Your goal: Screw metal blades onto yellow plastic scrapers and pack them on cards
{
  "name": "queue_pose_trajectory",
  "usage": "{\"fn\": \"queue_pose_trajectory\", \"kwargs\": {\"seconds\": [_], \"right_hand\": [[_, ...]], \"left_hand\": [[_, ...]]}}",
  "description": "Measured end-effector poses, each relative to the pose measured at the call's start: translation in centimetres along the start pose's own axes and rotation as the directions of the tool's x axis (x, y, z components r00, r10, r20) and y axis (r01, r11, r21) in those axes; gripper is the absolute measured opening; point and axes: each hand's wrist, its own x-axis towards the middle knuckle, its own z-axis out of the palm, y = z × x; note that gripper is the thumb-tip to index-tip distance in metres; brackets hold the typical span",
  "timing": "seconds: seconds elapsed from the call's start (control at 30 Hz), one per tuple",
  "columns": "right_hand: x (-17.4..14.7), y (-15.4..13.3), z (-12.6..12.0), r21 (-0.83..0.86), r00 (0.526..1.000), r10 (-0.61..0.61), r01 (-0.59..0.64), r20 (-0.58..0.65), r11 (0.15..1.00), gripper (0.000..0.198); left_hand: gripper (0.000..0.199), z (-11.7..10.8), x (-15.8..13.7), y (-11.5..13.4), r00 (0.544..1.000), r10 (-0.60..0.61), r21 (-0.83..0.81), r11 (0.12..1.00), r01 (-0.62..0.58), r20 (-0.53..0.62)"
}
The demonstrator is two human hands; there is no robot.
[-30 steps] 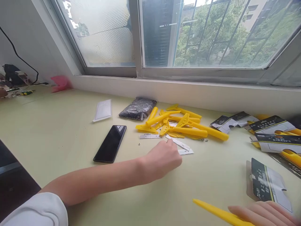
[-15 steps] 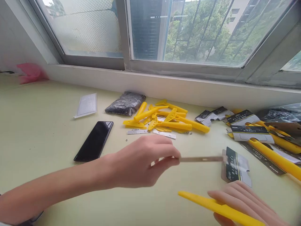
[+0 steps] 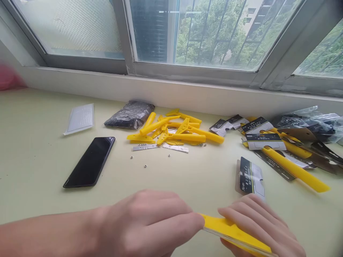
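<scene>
Low in the head view, my right hand [image 3: 264, 223] is closed around a yellow plastic scraper piece [image 3: 241, 233], which slants down to the right. My left hand [image 3: 155, 223] pinches the left end of a thin metal strip [image 3: 227, 237] and presses it along the lower edge of the yellow piece. The left fingertips touch both parts, and my fingers cover much of the two ends. Just beyond the right hand lies a black and white printed card [image 3: 252, 176].
A pile of yellow scraper parts [image 3: 184, 137] lies near the window, with metal strips [image 3: 175, 147] and several small nuts [image 3: 145, 166] in front. A phone [image 3: 89, 162], a dark plastic-wrapped packet [image 3: 130, 114] and a white packet [image 3: 80, 119] lie left. Carded yellow scrapers [image 3: 294, 171] crowd the right.
My left hand has come down and right, bringing the metal strip against the yellow piece in my right hand. The view has shifted to the right.
</scene>
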Motion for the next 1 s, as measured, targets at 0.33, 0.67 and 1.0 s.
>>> {"fn": "queue_pose_trajectory", "kwargs": {"seconds": [0.33, 0.67, 1.0], "right_hand": [[0.7, -0.11, 0.09, 0.047, 0.999, -0.034, 0.035, -0.01, 0.998, 0.022], [0.78, 0.03, 0.43, 0.045, 0.996, -0.062, 0.065, -0.062, 0.997, 0.027], [0.48, 0.0, 0.53, 0.067, 0.997, -0.056, 0.059, -0.051, 0.996, 0.029]], "left_hand": [[0.037, -0.58, -0.17, -0.29, 1.0, 0.017, -0.032, 0.999, -0.017, -0.008], [0.042, -0.75, -0.67, 0.09, 1.0, 0.007, 0.028, 1.0, -0.006, -0.024], [0.039, -0.66, -0.76, 0.44, 0.999, -0.028, 0.078, 0.996, 0.032, -0.045]]}}
